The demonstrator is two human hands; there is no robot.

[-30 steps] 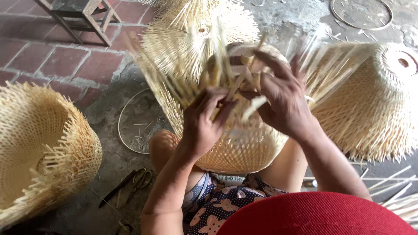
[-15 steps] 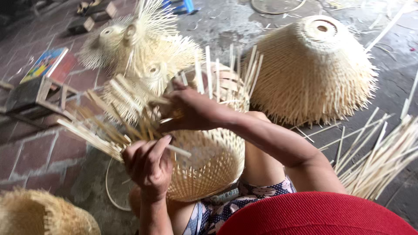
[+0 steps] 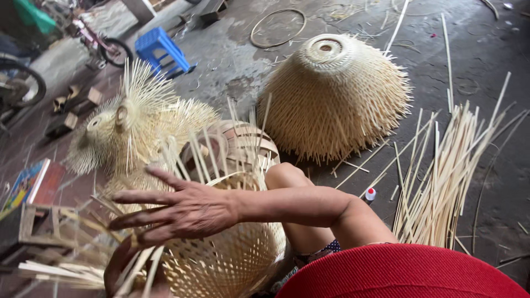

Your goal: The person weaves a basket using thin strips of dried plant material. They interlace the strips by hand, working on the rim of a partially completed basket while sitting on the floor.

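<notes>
Bamboo weaving fills the lower left of the frame, where a half-woven, pale bamboo-strip basket [image 3: 232,248] rests on the person's lap against a bent knee. Its rounded body looks closed in a tight lattice, while many loose strip ends [image 3: 72,259] stick out unwoven along the rim, some upward and some sideways, so by my judgement the body is largely done and the edge is left to finish. The right hand [image 3: 176,212] stretches across the basket at centre left, palm down, fingers spread wide and gripping nothing. The left hand [image 3: 130,273] sits at the bottom left under the loose strips; it is blurred and partly hidden, and I cannot tell whether it grips them. A large dome-shaped woven bamboo shade [image 3: 334,94], with a small ring at its top and a bristling rim, stands on the dark concrete floor [image 3: 486,182] in the upper centre. Two more spiky unfinished woven pieces [image 3: 138,129] lie at centre left. A bundle of long raw bamboo strips [image 3: 441,176] lies at right. A small blue plastic stool [image 3: 163,49] stands at upper left, and a red hat brim [image 3: 403,273] crosses the bottom edge.
</notes>
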